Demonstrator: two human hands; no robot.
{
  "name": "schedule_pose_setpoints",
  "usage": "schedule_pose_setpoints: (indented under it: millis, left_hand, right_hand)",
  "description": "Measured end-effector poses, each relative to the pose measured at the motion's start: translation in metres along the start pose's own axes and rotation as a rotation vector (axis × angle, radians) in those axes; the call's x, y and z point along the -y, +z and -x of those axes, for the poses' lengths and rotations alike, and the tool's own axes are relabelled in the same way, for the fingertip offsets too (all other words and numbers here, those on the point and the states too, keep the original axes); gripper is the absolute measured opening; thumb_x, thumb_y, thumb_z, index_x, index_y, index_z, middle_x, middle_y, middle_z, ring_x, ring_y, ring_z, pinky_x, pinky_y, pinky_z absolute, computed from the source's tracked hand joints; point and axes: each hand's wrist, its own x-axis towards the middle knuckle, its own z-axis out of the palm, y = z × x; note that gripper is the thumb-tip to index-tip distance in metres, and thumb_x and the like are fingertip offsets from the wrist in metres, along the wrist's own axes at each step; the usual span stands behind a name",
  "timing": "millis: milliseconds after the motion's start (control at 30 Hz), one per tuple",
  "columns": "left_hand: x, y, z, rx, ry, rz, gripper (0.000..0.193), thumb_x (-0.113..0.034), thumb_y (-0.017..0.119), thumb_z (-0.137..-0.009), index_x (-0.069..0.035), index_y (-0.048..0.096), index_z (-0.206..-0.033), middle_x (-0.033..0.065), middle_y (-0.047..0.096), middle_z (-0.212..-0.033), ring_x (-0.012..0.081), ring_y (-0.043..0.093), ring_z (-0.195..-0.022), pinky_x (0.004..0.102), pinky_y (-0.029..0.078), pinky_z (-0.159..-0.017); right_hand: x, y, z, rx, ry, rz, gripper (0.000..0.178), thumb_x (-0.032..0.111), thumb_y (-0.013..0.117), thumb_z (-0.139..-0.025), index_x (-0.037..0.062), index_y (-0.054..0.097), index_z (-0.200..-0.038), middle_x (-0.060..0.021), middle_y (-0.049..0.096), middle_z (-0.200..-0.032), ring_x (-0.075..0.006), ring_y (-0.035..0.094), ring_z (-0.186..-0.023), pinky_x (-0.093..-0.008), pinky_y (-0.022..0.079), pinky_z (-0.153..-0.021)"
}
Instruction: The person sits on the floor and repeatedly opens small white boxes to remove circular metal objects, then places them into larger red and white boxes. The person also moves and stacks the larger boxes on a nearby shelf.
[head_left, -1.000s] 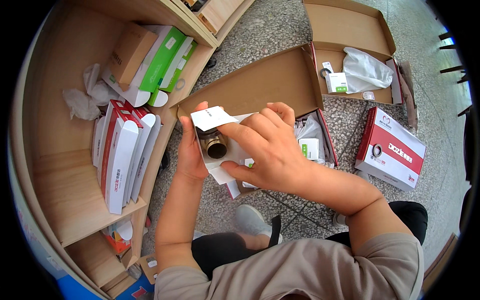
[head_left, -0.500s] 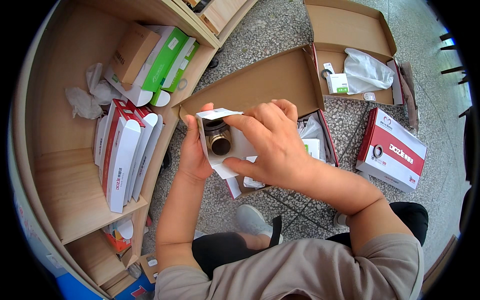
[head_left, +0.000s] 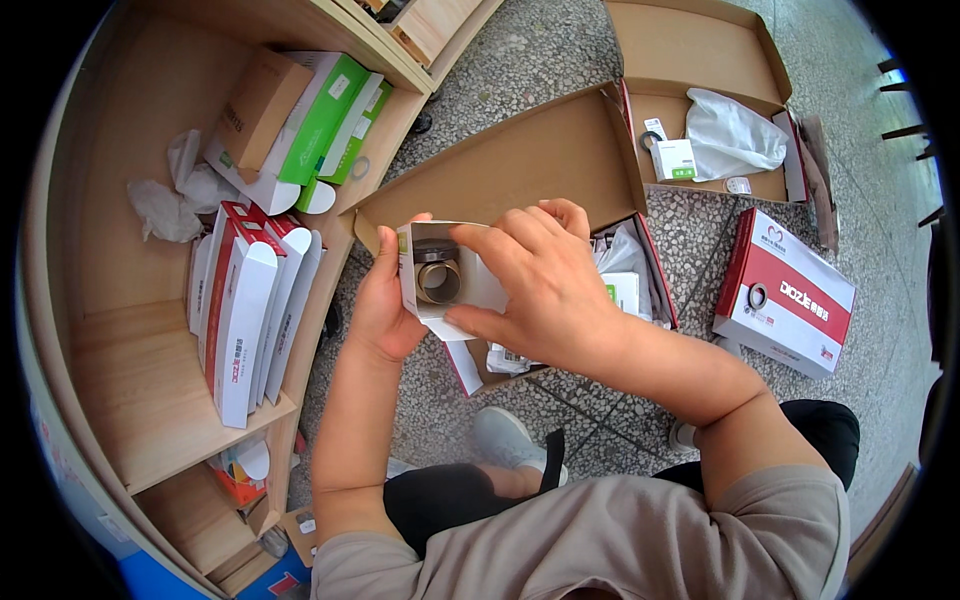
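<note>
My left hand (head_left: 388, 305) is closed round the outside of a small white cardboard box (head_left: 482, 288), its open top facing me. Inside lies a brass-coloured ring-shaped fitting (head_left: 438, 282), with a dark round part beside it toward the far wall. What lies beneath them is hidden. My right hand (head_left: 545, 280) grips the box from the right, index finger at the far edge and thumb at the near flap. Beneath my hands an open brown carton (head_left: 530, 165) lies on the floor, with white packages and plastic in it.
At left, a wooden shelf (head_left: 200, 440) holds white-and-red boxes (head_left: 240, 330), a green-and-white box (head_left: 325, 120), a brown box (head_left: 265, 105) and crumpled plastic. A second open carton (head_left: 700, 50) lies at far right. Near it, a closed red-and-white box (head_left: 785, 295) bears a small ring (head_left: 757, 296).
The small box has turned slightly, and its upper flap no longer stands out as far. The brass fitting's opening now shows more directly. Both hands keep their hold with little movement.
</note>
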Motion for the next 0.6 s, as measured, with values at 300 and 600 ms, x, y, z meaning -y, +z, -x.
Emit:
schedule_pose_setpoints:
  millis: [300, 600]
  left_hand:
    - [-0.0004, 0.0052, -0.0031, 0.024, -0.066, 0.037, 0.047, -0.045, 0.031, -0.095, -0.009, 0.045, -0.123, 0.0089, 0.054, -0.115, 0.0224, 0.055, -0.103, 0.0379, 0.047, -0.086]
    - [-0.0003, 0.0000, -0.0058, 0.022, -0.114, 0.040, 0.051, -0.047, 0.025, -0.095, -0.010, 0.042, -0.125, 0.0121, 0.051, -0.120, 0.0248, 0.052, -0.110, 0.0408, 0.045, -0.091]
  right_hand:
    - [-0.0065, -0.0007, -0.0025, -0.070, -0.023, -0.124, 0.044, 0.019, 0.068, -0.066, 0.0073, 0.052, -0.106, -0.0069, 0.054, -0.079, -0.0241, 0.054, -0.078, -0.0417, 0.033, -0.081]
    - [-0.0096, -0.0022, -0.0020, 0.041, -0.087, -0.078, 0.041, 0.043, 0.073, -0.063, 0.0105, 0.066, -0.087, -0.0018, 0.050, -0.073, -0.0195, 0.050, -0.072, -0.0386, 0.031, -0.081]
